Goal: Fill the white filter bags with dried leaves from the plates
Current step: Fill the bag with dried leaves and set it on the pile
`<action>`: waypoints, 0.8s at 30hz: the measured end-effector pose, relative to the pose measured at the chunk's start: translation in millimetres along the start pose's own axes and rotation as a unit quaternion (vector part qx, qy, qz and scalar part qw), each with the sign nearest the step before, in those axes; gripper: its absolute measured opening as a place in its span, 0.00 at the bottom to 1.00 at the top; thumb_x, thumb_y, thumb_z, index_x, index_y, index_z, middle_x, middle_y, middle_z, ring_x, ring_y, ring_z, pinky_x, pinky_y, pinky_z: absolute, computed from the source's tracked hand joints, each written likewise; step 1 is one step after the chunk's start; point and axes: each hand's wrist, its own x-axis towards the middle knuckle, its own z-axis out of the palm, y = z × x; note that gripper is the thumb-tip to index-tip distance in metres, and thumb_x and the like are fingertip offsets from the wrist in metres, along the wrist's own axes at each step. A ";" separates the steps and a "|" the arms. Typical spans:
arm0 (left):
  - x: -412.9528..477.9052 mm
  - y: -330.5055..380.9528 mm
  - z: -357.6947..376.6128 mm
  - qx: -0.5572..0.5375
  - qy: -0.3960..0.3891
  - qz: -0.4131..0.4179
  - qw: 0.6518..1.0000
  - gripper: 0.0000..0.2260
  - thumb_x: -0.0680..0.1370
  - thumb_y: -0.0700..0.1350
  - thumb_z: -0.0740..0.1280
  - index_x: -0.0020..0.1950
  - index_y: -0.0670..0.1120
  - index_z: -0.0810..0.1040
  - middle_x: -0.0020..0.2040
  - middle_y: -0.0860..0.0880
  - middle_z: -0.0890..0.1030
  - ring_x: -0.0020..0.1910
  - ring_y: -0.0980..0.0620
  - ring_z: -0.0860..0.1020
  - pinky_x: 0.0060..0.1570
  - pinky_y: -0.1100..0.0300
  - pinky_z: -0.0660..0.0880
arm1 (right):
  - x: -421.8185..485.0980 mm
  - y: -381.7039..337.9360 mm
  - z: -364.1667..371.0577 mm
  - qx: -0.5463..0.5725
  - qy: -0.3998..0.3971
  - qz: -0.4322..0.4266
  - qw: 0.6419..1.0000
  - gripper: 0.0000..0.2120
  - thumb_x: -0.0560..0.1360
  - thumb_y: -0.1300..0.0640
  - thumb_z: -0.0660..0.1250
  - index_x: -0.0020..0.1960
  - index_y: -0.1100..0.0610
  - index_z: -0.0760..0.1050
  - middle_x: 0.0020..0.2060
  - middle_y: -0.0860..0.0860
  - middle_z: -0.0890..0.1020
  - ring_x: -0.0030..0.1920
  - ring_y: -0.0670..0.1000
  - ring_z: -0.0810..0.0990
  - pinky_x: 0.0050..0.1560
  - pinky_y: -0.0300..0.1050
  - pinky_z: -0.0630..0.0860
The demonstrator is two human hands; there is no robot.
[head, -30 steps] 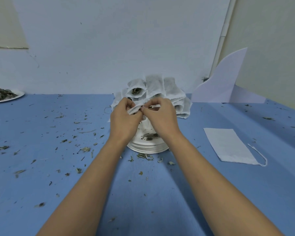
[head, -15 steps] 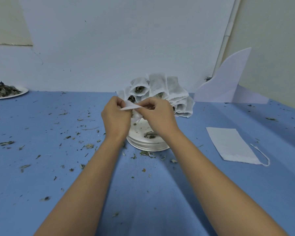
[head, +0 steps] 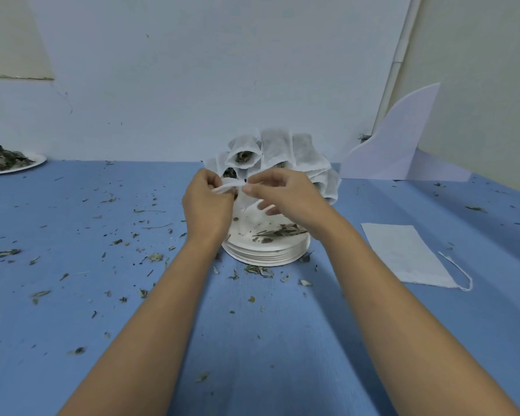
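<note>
Both hands are raised over a stack of white paper plates in the middle of the blue table. My left hand pinches the rim of a white filter bag; my right hand pinches the same bag's other side, fingers partly spread. A few dried leaves lie on the top plate. Behind the hands leans a heap of filled filter bags, mouths open and showing leaves. An empty flat filter bag with a drawstring lies on the table to the right.
A plate heaped with dried leaves stands far left by the wall. Leaf crumbs are scattered over the blue table. A white curved sheet leans in the right corner.
The hands have drawn slightly apart, stretching the bag's mouth between them, and the right hand's fingers have spread. More of the top plate and its leaves shows.
</note>
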 end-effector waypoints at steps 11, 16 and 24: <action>3.5 4.7 0.1 -0.145 -0.003 -0.108 0.984 0.13 0.72 0.41 0.72 0.42 0.50 0.68 0.38 0.53 0.71 0.38 0.53 0.74 0.53 0.46 0.78 | -4.2 3.3 -16.0 -0.400 -0.133 0.123 0.899 0.29 0.66 0.38 0.73 0.62 0.51 0.76 0.51 0.47 0.72 0.52 0.48 0.71 0.48 0.42 0.67; 3.3 5.7 -0.9 -0.172 0.002 -0.130 0.977 0.12 0.73 0.41 0.72 0.43 0.49 0.69 0.39 0.51 0.72 0.39 0.52 0.75 0.54 0.45 0.78 | -1.3 7.5 -4.4 -0.358 -0.116 0.070 0.924 0.12 0.69 0.54 0.75 0.51 0.53 0.80 0.45 0.47 0.77 0.43 0.45 0.72 0.34 0.33 0.66; 6.6 8.9 -3.3 -0.193 0.024 -0.143 0.970 0.11 0.73 0.41 0.71 0.42 0.49 0.69 0.39 0.51 0.74 0.36 0.55 0.75 0.51 0.50 0.78 | -0.9 13.1 10.3 -0.341 -0.094 -0.010 0.935 0.06 0.69 0.65 0.71 0.45 0.59 0.83 0.38 0.49 0.81 0.40 0.45 0.76 0.35 0.32 0.71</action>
